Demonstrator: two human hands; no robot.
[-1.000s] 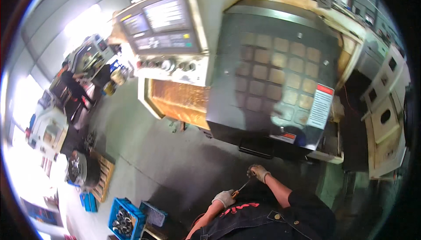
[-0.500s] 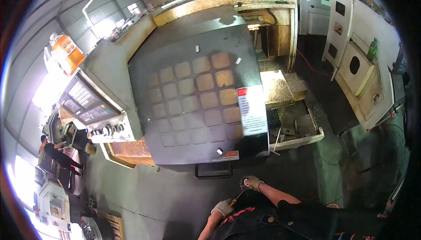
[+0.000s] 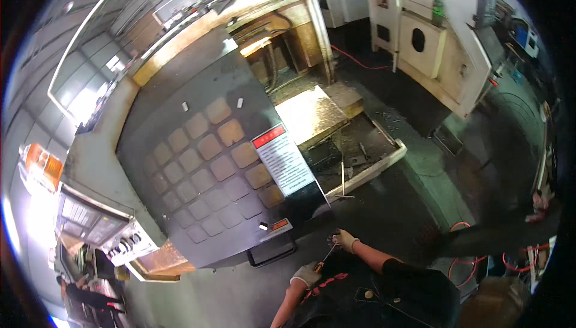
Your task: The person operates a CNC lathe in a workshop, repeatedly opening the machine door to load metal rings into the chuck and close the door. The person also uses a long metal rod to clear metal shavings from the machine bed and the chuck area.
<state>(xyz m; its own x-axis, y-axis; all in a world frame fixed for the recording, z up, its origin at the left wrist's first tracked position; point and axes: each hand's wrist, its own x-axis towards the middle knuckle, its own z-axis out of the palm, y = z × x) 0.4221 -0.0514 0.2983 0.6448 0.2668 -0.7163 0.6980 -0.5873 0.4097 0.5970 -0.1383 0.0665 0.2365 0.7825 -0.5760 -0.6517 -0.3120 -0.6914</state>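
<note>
My left hand [image 3: 307, 274], in a pale glove, is closed around the orange and dark handle of a screwdriver [image 3: 326, 256]. Its thin metal shaft slants up to the right. My right hand [image 3: 345, 240], gloved too, grips a small dark round part [image 3: 332, 239], mostly covered by its fingers. The shaft's tip reaches this part; whether it touches cannot be made out. Both hands are close together in front of my dark clothing. Ahead stands a large machine with a dark sliding door [image 3: 198, 166] and a black handle [image 3: 273, 253].
A control panel [image 3: 96, 223] is at the machine's left, below an orange-capped container [image 3: 42, 167]. Right of the door lies an open metal chip tray [image 3: 372, 172]. A white cabinet [image 3: 444, 46] holds a green bottle [image 3: 437, 10]. Another person [image 3: 90, 295] works far left.
My view has turned to the right, so the machine appears farther left and tilted. Both hands keep their grips on the screwdriver and the round part, almost in the same place.
</note>
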